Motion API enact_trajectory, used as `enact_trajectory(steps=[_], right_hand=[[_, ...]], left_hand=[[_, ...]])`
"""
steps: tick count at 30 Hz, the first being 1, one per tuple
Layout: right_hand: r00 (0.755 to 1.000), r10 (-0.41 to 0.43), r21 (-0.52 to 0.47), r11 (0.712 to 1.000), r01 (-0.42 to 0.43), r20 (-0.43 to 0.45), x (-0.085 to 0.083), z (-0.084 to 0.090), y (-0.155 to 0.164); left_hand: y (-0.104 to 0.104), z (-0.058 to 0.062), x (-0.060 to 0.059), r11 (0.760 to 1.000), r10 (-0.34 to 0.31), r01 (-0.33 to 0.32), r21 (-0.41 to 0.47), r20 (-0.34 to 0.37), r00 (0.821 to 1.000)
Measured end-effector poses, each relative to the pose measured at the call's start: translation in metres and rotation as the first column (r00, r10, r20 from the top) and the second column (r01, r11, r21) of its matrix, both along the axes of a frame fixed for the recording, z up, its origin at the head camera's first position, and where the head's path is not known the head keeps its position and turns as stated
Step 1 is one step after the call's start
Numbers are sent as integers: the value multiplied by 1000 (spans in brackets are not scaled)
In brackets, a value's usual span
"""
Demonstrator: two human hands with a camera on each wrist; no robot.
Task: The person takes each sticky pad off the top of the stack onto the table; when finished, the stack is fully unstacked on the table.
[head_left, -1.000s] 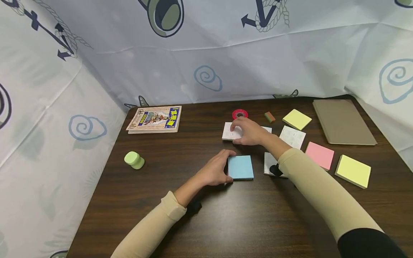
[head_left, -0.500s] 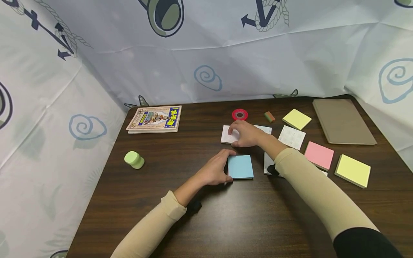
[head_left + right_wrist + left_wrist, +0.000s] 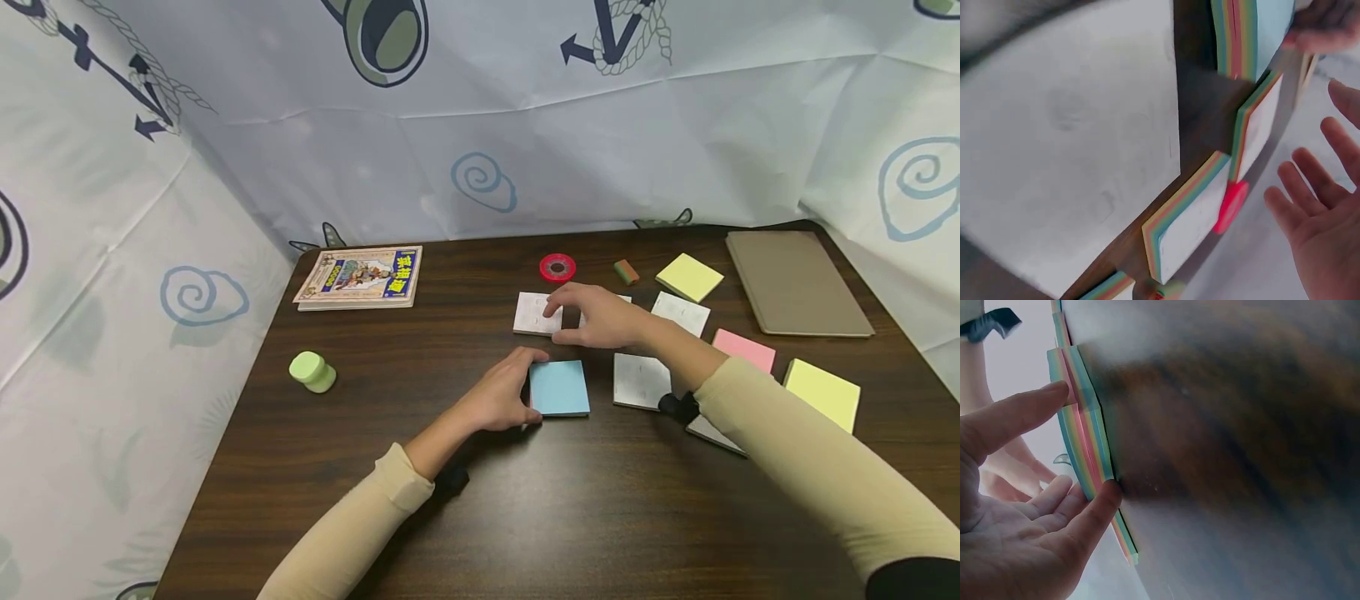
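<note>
A blue-topped sticky pad (image 3: 559, 388) with rainbow edges (image 3: 1085, 444) lies on the dark table (image 3: 525, 517). My left hand (image 3: 498, 400) rests at its left side, with index finger (image 3: 1047, 400) and thumb (image 3: 1107, 490) touching the edge and the fingers fairly straight. My right hand (image 3: 600, 318) hovers just right of a white-topped pad (image 3: 534, 313). Its palm is open and its fingers (image 3: 1310, 181) are spread, holding nothing. A second white-topped pad (image 3: 1191, 225) lies partly hidden under that hand.
Red tape roll (image 3: 557, 267), eraser (image 3: 627, 272), yellow pads (image 3: 690, 277) (image 3: 821, 396), pink pad (image 3: 742, 350), white sheets (image 3: 641, 381) (image 3: 679, 313) and grey notebook (image 3: 795, 283) fill the right side. A comic book (image 3: 360, 277) and green jar (image 3: 312, 372) sit left.
My right hand has drawn back to the right off the white-topped pad, and its forearm has swung right, uncovering the white sheet. The left hand has stayed at the blue pad.
</note>
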State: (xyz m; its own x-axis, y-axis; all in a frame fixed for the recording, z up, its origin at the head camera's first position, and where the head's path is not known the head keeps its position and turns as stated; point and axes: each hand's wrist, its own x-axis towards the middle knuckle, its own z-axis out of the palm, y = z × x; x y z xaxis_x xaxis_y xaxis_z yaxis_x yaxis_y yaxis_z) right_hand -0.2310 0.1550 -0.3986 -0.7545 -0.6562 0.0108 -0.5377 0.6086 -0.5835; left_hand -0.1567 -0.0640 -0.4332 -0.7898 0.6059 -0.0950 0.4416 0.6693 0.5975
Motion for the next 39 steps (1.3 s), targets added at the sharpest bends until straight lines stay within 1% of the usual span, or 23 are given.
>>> enact_trajectory(steps=[4,8,10,12,15,21,25,30,34,39], right_hand=[[998,69,-9,998,-69,1,25,0,8],[992,124,-9,992,-124,25,48,-9,15],[991,132,-5,991,-132,37,58,-14,17],[992,122,3,992,-123,36,66,-20,17],[995,104,21,994,-104,5,74,-27,15],[991,96,36,995,-93,-95,81,-35,5],[988,75,37,997,-71,-132,82,-37,1],[989,65,48,997,-59,-130,80,-37,-2],[990,65,59,997,-57,-128,79,-36,-2],[991,49,95,995,-37,-124,80,-27,2]], left_hand=[[0,0,0,1000,3,-3,-5,-1,1000],[0,0,1,1000,4,-4,-3,3,1000],[0,0,1,1000,4,-4,1,6,1000],[-1,0,1,1000,3,-3,6,9,1000],[-1,-1,1,1000,3,-3,9,11,1000],[-2,-1,0,1000,6,-6,4,10,1000],[-2,-1,0,1000,-19,19,2,-13,1000],[0,0,2,997,-57,53,-55,-74,996],[1,-2,2,993,-73,62,-98,-118,990],[3,-2,3,991,-85,68,-113,-153,985]])
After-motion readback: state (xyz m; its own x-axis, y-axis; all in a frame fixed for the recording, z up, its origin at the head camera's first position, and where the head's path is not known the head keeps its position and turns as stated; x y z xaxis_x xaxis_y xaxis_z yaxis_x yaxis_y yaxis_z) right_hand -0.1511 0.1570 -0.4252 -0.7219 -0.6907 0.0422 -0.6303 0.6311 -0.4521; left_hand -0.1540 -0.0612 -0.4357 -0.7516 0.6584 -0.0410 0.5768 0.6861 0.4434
